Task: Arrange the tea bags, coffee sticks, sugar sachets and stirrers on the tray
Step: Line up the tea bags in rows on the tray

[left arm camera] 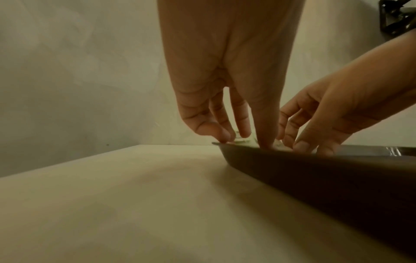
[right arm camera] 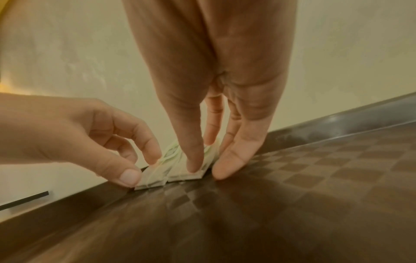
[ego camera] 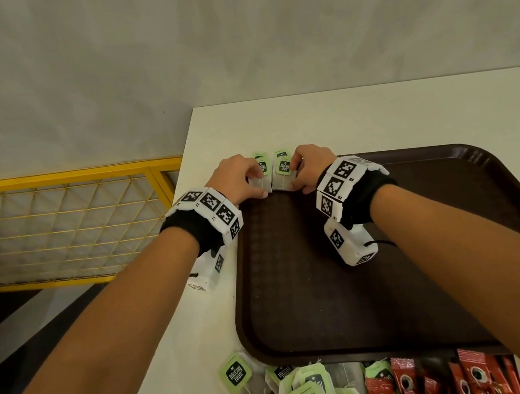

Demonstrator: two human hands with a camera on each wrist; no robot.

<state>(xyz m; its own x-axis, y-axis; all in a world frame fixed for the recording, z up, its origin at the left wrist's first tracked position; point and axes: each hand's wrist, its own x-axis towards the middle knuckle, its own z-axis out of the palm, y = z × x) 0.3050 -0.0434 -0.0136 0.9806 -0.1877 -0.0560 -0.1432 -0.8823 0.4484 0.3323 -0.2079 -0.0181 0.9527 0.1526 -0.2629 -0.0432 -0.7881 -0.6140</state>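
Both bare forearms reach forward and converge, each wrist wrapped in a black band carrying white blocks printed with black-and-white markers. The left hand [ego camera: 237, 180] has its back turned up and its fingers curled downward, thumb [right arm camera: 128, 175] and fingertips pinching at what lies beneath. The right hand [ego camera: 309, 167] mirrors it just beside, knuckles raised, its fingers pointing steeply down with the tips pressing and the thumb [right arm camera: 227, 165] planted alongside. The two hands nearly meet at the fingertips, while the forearms spread apart toward the elbows.
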